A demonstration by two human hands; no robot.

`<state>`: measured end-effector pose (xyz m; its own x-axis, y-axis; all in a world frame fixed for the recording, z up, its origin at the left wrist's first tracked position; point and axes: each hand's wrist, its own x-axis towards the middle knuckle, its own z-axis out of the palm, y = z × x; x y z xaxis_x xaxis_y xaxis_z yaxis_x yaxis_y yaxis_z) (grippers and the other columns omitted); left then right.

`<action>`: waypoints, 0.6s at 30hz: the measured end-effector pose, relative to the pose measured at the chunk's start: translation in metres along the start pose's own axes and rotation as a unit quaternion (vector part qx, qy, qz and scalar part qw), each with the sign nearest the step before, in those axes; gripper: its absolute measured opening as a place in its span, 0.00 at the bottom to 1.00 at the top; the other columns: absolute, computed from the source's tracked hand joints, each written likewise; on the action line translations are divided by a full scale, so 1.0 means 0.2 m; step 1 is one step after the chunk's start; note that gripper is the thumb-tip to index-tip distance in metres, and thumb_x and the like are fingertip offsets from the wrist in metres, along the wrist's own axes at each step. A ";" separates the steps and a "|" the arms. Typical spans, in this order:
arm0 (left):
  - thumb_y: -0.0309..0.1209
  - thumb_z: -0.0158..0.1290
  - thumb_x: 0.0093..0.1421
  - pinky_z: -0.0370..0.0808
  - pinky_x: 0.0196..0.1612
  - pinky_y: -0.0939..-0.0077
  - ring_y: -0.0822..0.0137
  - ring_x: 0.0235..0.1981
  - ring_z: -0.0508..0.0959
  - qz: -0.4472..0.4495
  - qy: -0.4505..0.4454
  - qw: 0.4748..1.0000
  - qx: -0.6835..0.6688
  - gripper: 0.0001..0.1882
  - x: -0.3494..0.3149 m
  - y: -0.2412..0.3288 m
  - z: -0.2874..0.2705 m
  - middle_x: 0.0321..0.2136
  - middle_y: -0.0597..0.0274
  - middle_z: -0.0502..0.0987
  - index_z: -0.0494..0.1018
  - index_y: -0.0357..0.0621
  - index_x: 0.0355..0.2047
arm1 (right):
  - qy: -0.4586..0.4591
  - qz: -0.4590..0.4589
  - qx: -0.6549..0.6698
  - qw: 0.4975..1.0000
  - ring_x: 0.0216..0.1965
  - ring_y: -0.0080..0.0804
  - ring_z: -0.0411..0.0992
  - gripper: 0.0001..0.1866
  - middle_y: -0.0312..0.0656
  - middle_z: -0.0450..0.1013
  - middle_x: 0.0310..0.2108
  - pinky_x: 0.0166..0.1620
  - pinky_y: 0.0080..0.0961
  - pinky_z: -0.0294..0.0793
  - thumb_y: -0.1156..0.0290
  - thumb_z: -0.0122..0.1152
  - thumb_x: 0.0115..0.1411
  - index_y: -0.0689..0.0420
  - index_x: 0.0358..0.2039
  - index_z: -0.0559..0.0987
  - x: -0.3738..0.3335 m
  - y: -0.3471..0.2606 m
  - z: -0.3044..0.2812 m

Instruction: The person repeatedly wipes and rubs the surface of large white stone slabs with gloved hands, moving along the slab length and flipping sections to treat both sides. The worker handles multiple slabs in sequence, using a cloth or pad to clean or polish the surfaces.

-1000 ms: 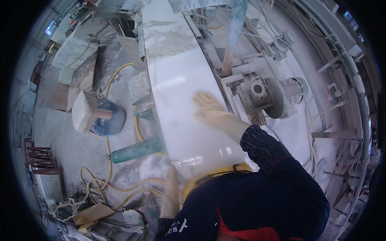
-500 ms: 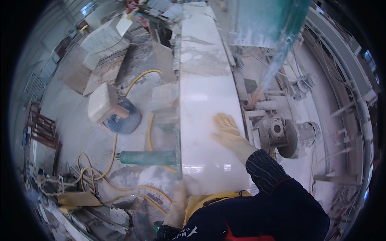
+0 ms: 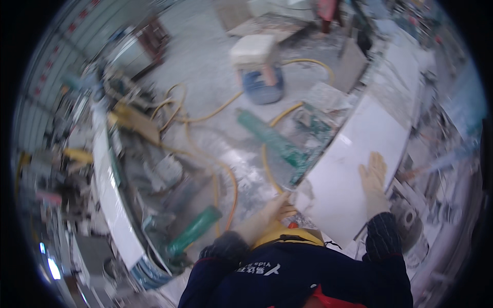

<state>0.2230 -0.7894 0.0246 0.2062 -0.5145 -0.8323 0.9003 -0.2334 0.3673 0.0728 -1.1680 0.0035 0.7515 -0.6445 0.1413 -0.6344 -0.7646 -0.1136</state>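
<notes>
Dusty floor spreads open, crossed by a yellow hose, left of the white slab, where the right hand lies flat near the right edge, the left hand, well apart, at the near-left corner, its grip unclear.

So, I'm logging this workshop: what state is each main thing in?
White slab: lying flat, glossy.
Right hand: gloved, open, palm down on the slab.
Left hand: gloved, at the slab's edge, grip unclear.
Yellow hose: loosely looped over the floor.
Blue tub: on the floor, pale block atop.
</notes>
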 end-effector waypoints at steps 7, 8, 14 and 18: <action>0.53 0.55 0.67 0.75 0.59 0.64 0.59 0.54 0.77 0.076 -0.093 0.993 -0.022 0.32 -0.06 -0.07 0.10 0.54 0.52 0.75 0.65 0.42 0.59 | -0.052 -0.001 -0.031 0.998 0.75 0.51 0.45 0.39 0.55 0.49 0.74 0.74 0.47 0.39 0.51 0.49 0.69 0.60 0.73 0.55 0.05 0.02 -0.02; 0.52 0.55 0.67 0.75 0.58 0.66 0.60 0.54 0.77 0.083 -0.090 0.992 -0.030 0.31 -0.06 -0.08 0.10 0.55 0.52 0.74 0.65 0.43 0.60 | -0.053 -0.004 -0.029 0.998 0.75 0.51 0.45 0.39 0.55 0.49 0.74 0.74 0.47 0.39 0.51 0.49 0.69 0.60 0.73 0.55 0.06 0.03 -0.03; 0.49 0.54 0.68 0.75 0.58 0.69 0.65 0.57 0.76 0.070 -0.079 0.994 -0.024 0.25 -0.07 -0.17 0.13 0.55 0.60 0.75 0.68 0.48 0.58 | -0.064 0.001 -0.053 0.997 0.75 0.52 0.45 0.38 0.56 0.49 0.74 0.74 0.48 0.42 0.51 0.47 0.70 0.60 0.73 0.54 0.09 0.05 -0.01; 0.50 0.51 0.69 0.74 0.58 0.70 0.63 0.58 0.76 0.062 -0.101 0.993 0.016 0.28 -0.06 -0.25 0.18 0.57 0.60 0.75 0.66 0.50 0.63 | -0.047 -0.011 -0.072 0.996 0.75 0.52 0.46 0.38 0.56 0.49 0.74 0.74 0.48 0.43 0.49 0.46 0.71 0.60 0.73 0.54 0.11 0.08 0.03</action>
<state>0.1625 -0.8009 0.0316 0.2314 -0.6948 -0.6810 0.8590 -0.1828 0.4783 0.0804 -1.1950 -0.0011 0.7742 -0.6311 0.0479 -0.6327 -0.7738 0.0322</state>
